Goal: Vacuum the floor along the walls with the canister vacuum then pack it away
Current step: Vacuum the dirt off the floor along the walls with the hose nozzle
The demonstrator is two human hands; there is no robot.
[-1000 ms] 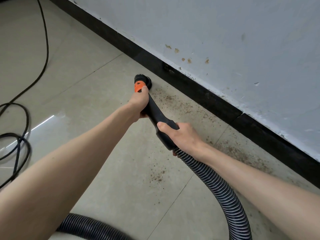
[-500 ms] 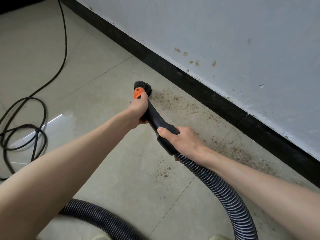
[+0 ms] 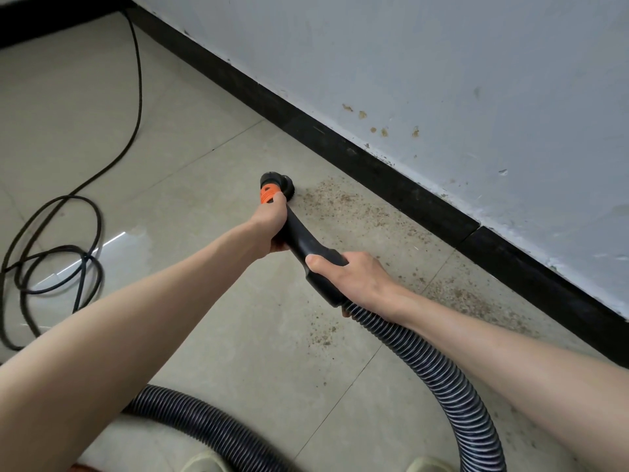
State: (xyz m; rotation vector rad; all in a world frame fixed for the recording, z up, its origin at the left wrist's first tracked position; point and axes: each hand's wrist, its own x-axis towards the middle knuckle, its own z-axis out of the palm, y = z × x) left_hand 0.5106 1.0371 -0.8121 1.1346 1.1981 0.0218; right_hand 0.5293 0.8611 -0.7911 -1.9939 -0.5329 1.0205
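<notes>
The left hand (image 3: 270, 218) is clamped around the front of the black nozzle handle (image 3: 306, 243), just behind its orange collar (image 3: 267, 194), and the right hand (image 3: 354, 277) is wrapped round the rear of the same handle where the ribbed hose (image 3: 439, 373) joins it. The round brush head (image 3: 282, 183) sits on the floor tile at the centre of the frame, at the left edge of a band of brown grit (image 3: 343, 202) that runs along the black skirting board (image 3: 374, 172) toward the lower right.

Compared with a second ago, the grip of both hands is unchanged, but the view has swung so that more of the wall (image 3: 442, 63) and the coiled black power cable (image 3: 58, 247) at the left shows; the brush keeps its place at the grit's near edge. The debris looks undiminished, so the sweep along this wall is probably only beginning, and packing away is far off. The hose loops back across the bottom of the frame toward a canister that is out of view.
</notes>
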